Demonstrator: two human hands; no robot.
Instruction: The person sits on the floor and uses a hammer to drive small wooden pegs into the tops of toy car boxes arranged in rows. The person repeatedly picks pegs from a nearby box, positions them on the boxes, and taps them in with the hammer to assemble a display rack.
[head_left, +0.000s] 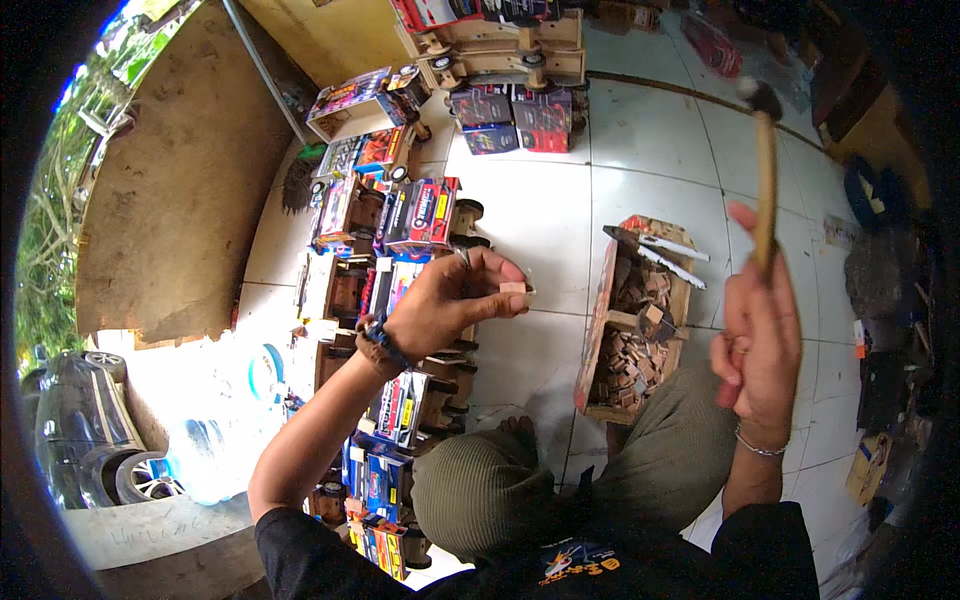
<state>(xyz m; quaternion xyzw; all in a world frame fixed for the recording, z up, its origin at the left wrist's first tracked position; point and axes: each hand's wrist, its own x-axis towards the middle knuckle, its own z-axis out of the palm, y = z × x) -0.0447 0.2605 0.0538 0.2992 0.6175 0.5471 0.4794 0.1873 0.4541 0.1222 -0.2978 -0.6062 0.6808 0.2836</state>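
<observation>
Between the thumb and fingers of my left hand (440, 300) is a small wooden block (513, 288), held over the tiled floor. My right hand (757, 345) grips a hammer (766, 190) by its wooden handle, with the dark head raised at the top. Close to the left hand stand several toy trucks (420, 215) with colourful printed panels and black wheels. A divided wooden box (597, 350) rests on the floor between my hands, holding many small wood pieces (630, 368). Across its far end lie pliers (660, 248) with pale handles.
More wooden toy trucks (385, 478) line up along my left side. A wheeled wooden truck (500, 62) and dark printed panels (515, 118) lie at the far side. A large wooden board (185, 190) leans at the left, near a clear water bottle (215, 455). Assorted items crowd the right wall.
</observation>
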